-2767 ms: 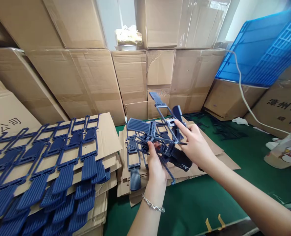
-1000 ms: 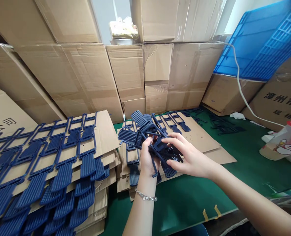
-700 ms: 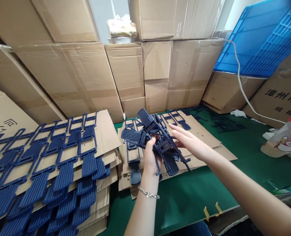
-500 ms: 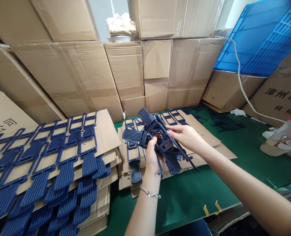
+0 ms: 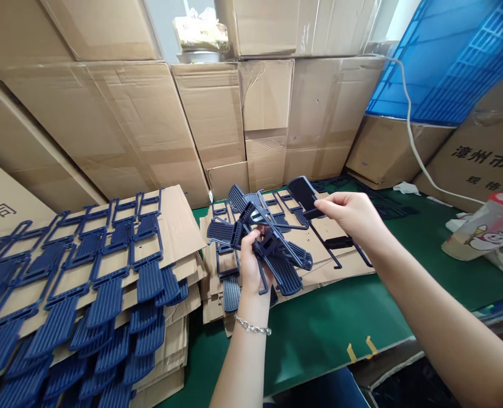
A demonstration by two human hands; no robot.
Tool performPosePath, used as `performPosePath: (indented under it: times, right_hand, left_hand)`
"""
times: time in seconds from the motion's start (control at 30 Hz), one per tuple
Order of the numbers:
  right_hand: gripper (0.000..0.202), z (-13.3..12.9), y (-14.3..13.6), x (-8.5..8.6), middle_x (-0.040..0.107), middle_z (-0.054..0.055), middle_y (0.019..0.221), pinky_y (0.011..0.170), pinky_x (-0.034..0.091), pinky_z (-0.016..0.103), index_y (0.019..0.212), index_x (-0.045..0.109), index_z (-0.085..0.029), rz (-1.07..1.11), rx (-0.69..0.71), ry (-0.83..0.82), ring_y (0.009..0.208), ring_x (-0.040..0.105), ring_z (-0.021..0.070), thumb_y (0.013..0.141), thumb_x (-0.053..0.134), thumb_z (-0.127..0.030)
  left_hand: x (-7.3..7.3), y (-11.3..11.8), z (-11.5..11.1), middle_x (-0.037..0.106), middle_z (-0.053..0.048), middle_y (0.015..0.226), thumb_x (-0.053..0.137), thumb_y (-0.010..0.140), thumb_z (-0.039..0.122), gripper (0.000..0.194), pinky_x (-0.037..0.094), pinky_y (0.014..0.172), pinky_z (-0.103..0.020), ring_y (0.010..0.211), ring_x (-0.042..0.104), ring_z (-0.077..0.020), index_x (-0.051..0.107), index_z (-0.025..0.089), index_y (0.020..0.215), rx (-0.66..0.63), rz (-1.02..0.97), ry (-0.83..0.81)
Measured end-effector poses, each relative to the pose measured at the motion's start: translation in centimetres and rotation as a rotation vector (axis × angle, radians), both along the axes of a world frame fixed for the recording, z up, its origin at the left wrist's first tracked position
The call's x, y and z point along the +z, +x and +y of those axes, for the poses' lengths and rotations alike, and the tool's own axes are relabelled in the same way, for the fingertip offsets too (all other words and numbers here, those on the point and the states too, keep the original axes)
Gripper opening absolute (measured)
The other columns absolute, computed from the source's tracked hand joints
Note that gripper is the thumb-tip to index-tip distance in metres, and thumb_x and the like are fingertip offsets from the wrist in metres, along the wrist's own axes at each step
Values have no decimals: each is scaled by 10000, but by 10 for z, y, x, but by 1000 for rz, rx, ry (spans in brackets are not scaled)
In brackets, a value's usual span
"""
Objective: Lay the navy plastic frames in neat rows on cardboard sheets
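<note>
My left hand is closed round a bunch of dark blue plastic frames with ribbed flaps, which fan out in several directions above the cardboard. To the right, my right hand pinches the edge of a single blue plastic frame; its smooth flap points up and its thin legs hang down over the cardboard sheet. The two hands are apart. Beneath them, more such frames lie in rows on a low stack of cardboard sheets. My fingers partly hide the held parts.
At left, a taller cardboard stack carries rows of blue frames, flaps overhanging its edge. Cardboard boxes wall the back. Loose blue parts lie on the green table. A plastic cup and white cable are at right.
My right hand has moved right and slightly up, drawing one frame away from the bunch. My left hand still holds the rest, shifted slightly left in view.
</note>
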State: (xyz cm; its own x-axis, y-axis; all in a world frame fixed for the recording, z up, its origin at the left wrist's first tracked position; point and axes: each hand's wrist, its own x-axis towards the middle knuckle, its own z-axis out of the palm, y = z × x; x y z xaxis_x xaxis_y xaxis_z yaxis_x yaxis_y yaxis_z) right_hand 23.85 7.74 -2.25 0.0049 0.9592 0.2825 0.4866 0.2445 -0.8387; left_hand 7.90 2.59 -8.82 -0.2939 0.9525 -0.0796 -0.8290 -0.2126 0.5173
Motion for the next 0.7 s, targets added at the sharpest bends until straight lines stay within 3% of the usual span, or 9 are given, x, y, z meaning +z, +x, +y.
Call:
performPosePath:
  times: [0.13,0.37,0.43,0.57,0.7]
  right_hand:
    - [338,6,28,-1,535,13,550,459,350,209,609,599,-123,222,-40,-64,484,450,77,682,649,-448]
    - [47,4,55,-2,589,38,716,537,463,225,807,532,-142,528,-28,-174,613,567,106,785,531,-184]
    - [119,-2,60,-2,590,13,716,540,459,221,896,509,-176,537,-1,-142,603,570,101,781,514,-145]
    - [249,-16,72,-4,600,14,697,565,464,247,1016,547,-191,338,40,-48,582,564,112,800,554,-314]
    - [341,-32,75,-3,618,41,675,543,429,265,780,624,-172,-142,104,-58,578,541,134,711,615,-506]
  left_hand:
    - [3,-1,-4,641,11,703,635,649,287,130,497,598,-233,604,615,-122,626,175,715,-24,26,-2]
    - [6,0,-4,581,44,586,656,619,289,137,485,569,-181,498,553,-73,593,169,637,-8,69,23]
    - [14,1,-4,578,44,594,648,619,250,108,482,579,-169,527,562,-72,586,164,642,-3,75,10]
    - [41,-2,3,581,24,634,596,631,204,58,485,576,-186,580,576,-90,557,161,627,-20,88,13]
    - [65,-9,11,548,35,606,563,698,221,108,467,560,-179,554,557,-77,534,178,604,27,171,119]
